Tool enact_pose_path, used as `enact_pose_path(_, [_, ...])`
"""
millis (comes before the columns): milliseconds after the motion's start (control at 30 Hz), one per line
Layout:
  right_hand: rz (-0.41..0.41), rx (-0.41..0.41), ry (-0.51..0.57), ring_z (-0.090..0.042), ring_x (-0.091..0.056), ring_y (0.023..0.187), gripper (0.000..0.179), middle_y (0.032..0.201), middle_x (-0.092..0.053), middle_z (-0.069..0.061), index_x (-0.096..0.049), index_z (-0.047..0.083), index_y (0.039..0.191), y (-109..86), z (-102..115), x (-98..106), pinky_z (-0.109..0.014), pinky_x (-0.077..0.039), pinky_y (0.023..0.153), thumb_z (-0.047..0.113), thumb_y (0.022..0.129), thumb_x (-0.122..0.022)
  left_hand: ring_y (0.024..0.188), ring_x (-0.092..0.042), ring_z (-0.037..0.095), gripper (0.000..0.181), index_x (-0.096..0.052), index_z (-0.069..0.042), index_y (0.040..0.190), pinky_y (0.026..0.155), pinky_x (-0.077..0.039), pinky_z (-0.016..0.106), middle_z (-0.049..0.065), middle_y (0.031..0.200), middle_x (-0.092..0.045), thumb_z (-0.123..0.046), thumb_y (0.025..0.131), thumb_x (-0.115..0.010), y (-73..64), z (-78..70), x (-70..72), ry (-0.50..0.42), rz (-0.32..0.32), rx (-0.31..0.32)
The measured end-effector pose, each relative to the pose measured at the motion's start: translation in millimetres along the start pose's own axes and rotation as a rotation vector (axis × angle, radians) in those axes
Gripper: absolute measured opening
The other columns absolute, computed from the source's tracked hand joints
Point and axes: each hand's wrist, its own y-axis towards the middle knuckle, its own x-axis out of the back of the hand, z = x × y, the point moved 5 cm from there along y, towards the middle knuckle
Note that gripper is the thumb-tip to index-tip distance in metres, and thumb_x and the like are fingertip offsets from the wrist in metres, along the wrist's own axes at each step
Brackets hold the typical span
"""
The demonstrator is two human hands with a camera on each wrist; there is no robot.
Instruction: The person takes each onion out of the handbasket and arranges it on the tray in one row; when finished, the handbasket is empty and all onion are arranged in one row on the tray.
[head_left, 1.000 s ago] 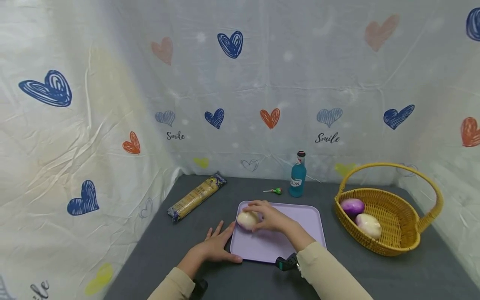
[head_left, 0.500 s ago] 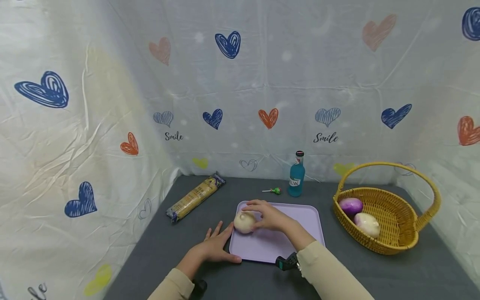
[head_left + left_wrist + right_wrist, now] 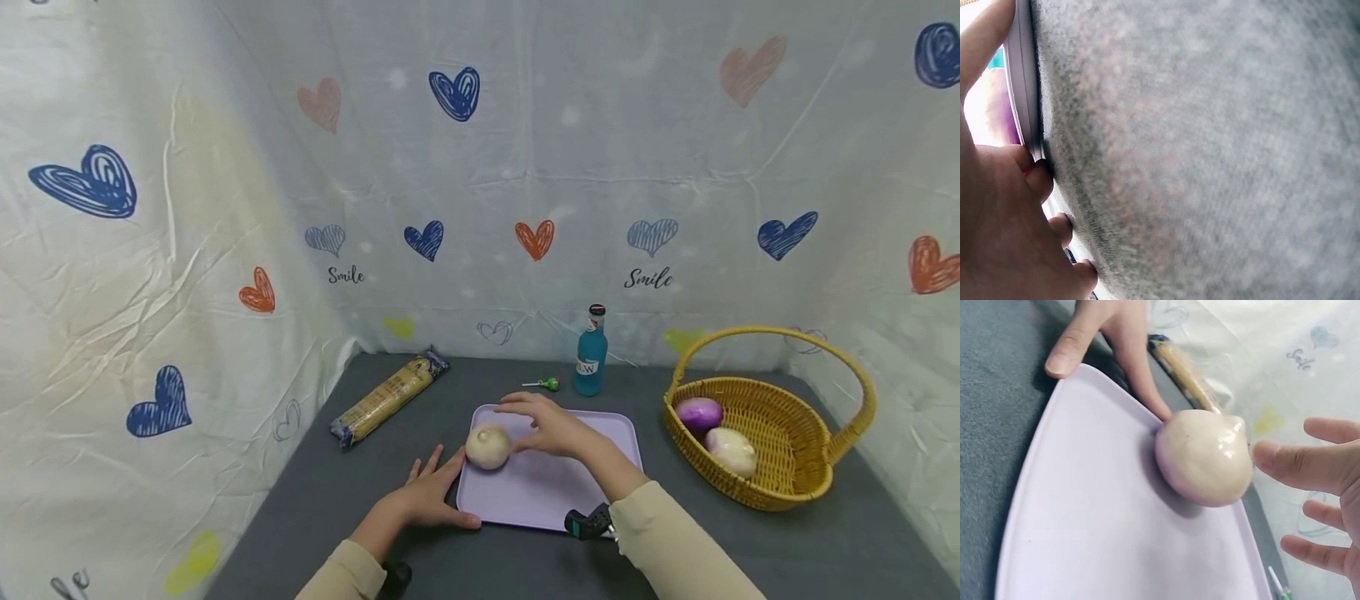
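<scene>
A glossy turnip (image 3: 487, 447), white with a purple underside, sits at the left of a lilac tray (image 3: 536, 496). My right hand (image 3: 553, 429) is just to its right, fingers spread and slightly bent. In the right wrist view the thumb tip lies close by the turnip (image 3: 1204, 459), and nothing is held. My left hand (image 3: 427, 500) rests at the tray's near left corner, its thumb on the front edge and its forefinger along the left side. The left wrist view shows the left fingers (image 3: 1038, 181) against the outside of the tray's rim (image 3: 1024, 94).
A yellow wicker basket (image 3: 795, 483) at the right holds a purple-and-white turnip (image 3: 731, 451) and a purple round vegetable (image 3: 699, 414). Behind the tray are a blue bottle (image 3: 592, 358) and a lollipop (image 3: 551, 384). A long yellow packet (image 3: 390, 398) lies at the back left.
The turnip has turned so its nub faces up and sits slightly further left. My right hand has let go of it and drawn back to the right. The left hand stays at the tray.
</scene>
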Motion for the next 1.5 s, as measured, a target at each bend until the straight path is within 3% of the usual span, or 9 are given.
enact_pose_path(333, [-0.038, 0.025, -0.010, -0.038, -0.048, 0.136, 0.058, 0.151, -0.049, -0.016, -0.061, 0.012, 0.141, -12.6, 2, 22, -0.054, -0.056, 0.093, 0.011, 0.086, -0.081, 0.156, -0.002, 0.041, 0.123, -0.014, -0.011, 0.163, 0.119, -0.003, 0.069, 0.009, 0.169, -0.018, -0.073, 0.075, -0.073, -1.9, -4.3, 1.3, 0.017, -0.009, 0.006])
enact_pose_path(533, [-0.036, 0.008, -0.034, -0.037, -0.047, 0.139, 0.059, 0.153, -0.049, -0.014, -0.059, 0.014, 0.142, -18.4, 3, 31, -0.050, -0.056, 0.095, 0.017, 0.087, -0.080, 0.156, 0.001, 0.041, 0.128, -0.013, -0.012, 0.164, 0.119, 0.001, 0.070, 0.010, 0.170, -0.016, -0.078, 0.071, -0.072, 1.4, 0.3, -2.0, -0.034, -0.006, 0.005])
enact_pose_path(700, [-0.041, 0.013, -0.049, -0.040, -0.043, 0.142, 0.057, 0.153, -0.048, -0.015, -0.060, 0.016, 0.142, -24.9, 1, 38, -0.051, -0.055, 0.095, 0.020, 0.088, -0.080, 0.156, 0.002, 0.042, 0.128, -0.013, -0.015, 0.164, 0.117, 0.003, 0.072, 0.011, 0.170, -0.016, -0.082, 0.070, -0.069, 2.6, 5.0, -5.5, -0.057, -0.024, -0.032])
enact_pose_path(900, [-0.052, 0.002, -0.040, -0.033, -0.053, 0.134, 0.059, 0.152, -0.050, -0.012, -0.060, 0.017, 0.141, -34.6, -3, 49, -0.051, -0.054, 0.096, 0.021, 0.087, -0.081, 0.156, 0.001, 0.042, 0.129, -0.015, -0.013, 0.163, 0.118, 0.002, 0.070, 0.010, 0.170, -0.017, -0.079, 0.069, -0.073, -3.3, -2.0, 0.5, -0.064, -0.014, -0.020])
enact_pose_path(1500, [-0.048, -0.013, -0.016, -0.037, -0.058, 0.128, 0.054, 0.143, -0.058, -0.014, -0.063, 0.014, 0.136, -66.5, -16, 81, -0.059, -0.050, 0.099, 0.021, 0.086, -0.082, 0.157, -0.002, 0.038, 0.122, -0.014, -0.013, 0.164, 0.120, -0.003, 0.068, 0.006, 0.170, -0.016, -0.072, 0.075, -0.074, -4.0, -3.9, 0.8, 0.001, -0.006, -0.005])
